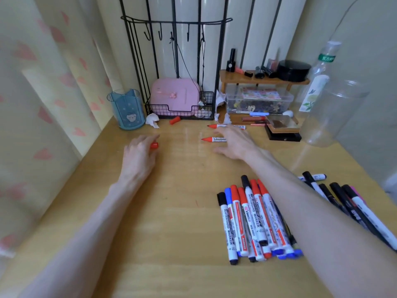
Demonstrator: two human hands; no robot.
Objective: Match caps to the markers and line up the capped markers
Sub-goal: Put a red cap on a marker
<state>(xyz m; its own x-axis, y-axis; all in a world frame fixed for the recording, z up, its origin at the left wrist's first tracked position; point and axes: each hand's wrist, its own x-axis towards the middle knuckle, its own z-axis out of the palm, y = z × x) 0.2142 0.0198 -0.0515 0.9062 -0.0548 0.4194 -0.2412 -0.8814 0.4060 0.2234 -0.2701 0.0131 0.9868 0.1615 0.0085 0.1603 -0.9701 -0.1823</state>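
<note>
My left hand (pixel 139 151) is on the wooden desk with its fingers curled over a red cap (pixel 154 145). My right hand (pixel 233 140) reaches with spread fingers over an uncapped red marker (pixel 211 139) whose tip points left; the hand covers the marker's rear half. A second uncapped red marker (pixel 217 126) lies just behind it. Another red cap (pixel 174 120) lies by the wire basket. Several capped markers (pixel 253 220) in black, blue and red lie side by side at the near right. More black-capped markers (pixel 343 198) lie beyond my right forearm.
A blue pen holder (pixel 128 109) stands at the back left. A black wire basket (pixel 182 108) holds a pink box. A wooden shelf (pixel 262 77) with cosmetics, a clear box (pixel 260 100) and plastic bottles (pixel 322 82) fill the back right. Crumpled tissues (pixel 153 121) lie nearby.
</note>
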